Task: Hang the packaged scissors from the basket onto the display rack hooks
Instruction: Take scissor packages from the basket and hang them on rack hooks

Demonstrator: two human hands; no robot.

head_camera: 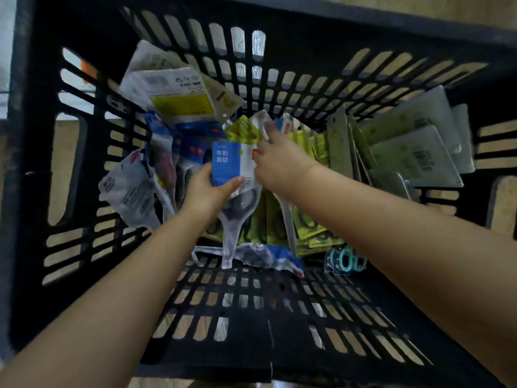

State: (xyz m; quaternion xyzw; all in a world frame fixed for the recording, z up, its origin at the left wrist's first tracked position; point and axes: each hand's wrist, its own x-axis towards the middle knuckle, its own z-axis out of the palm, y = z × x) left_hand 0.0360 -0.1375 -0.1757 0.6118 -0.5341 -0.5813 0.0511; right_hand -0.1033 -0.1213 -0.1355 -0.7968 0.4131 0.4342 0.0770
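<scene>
I look straight down into a black slatted basket (92, 152) full of packaged scissors. My left hand (208, 189) grips a blue-and-white scissors pack (226, 163) from below, its clear blister tail hanging down toward the basket floor. My right hand (279, 161) reaches over the same pack's upper right edge, fingers curled among the yellow-green packs (243, 130) behind it. I cannot tell exactly which pack its fingers pinch. No display rack or hooks are in view.
Grey-backed packs (414, 152) lean against the right wall. White and yellow packs (179, 91) lie at the upper left, crumpled white ones (128, 189) at the left. Teal-handled scissors (348, 260) sit near the front right. Wooden floor shows through the slats.
</scene>
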